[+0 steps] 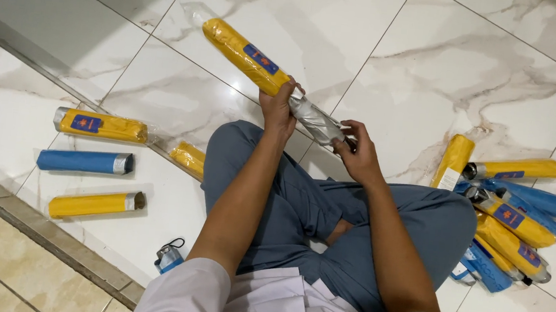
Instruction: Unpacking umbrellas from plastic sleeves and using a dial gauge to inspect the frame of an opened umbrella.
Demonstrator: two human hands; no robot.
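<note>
On a white marble-patterned tile floor [439,63] a person sits cross-legged in blue-grey trousers [300,206] and a white shirt [275,310], both forearms raised in front of the knees. To the person's right lies a heap of folded umbrellas [509,218], yellow and blue ones mixed, touching and overlapping each other just beside the right knee. To the left, well apart from the heap, three sleeves lie in a loose column: a yellow sleeve in clear wrap [102,126] at the top, a blue sleeve [84,161] below it, and a plain yellow sleeve [95,204] nearest the beige border tiles. Another yellow piece [188,157] lies against the left knee, partly hidden by the leg.

Held above the lap is a yellow umbrella cover [244,55], tilted up and away to the left, with a clear plastic wrap around it. Out of its lower end comes the silver folded canopy [315,120]. The left hand [277,108] has its grip closed around the cover's lower end where the silver begins. The right hand [359,154] pinches the silver canopy's lower tip with a narrow grip; the exact finger contact is probably on the end cap, though that is hard to see.

A small blue object with a black loop [169,258] lies on the floor by the left hip.
</note>
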